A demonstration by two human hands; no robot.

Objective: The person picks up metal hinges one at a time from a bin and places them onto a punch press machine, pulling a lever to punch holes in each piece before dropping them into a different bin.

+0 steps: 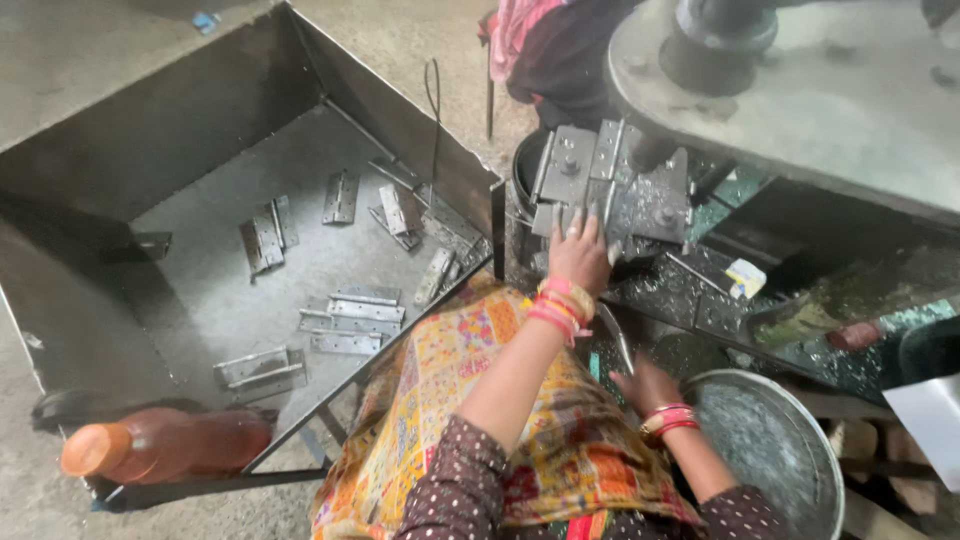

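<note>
Gritty concrete floor; left hand (580, 255) presses flat steel hinge (585, 180).

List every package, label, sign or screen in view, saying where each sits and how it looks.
Small packet: on the dark machine bed right of the left hand, boxy, white and yellow, print too small to tell.
Plastic bottle: lying on the metal bin frame at lower left, orange cap, reddish-brown contents, no label showing.
White sheet: right edge, blank corner.
No signs or screens.
</note>
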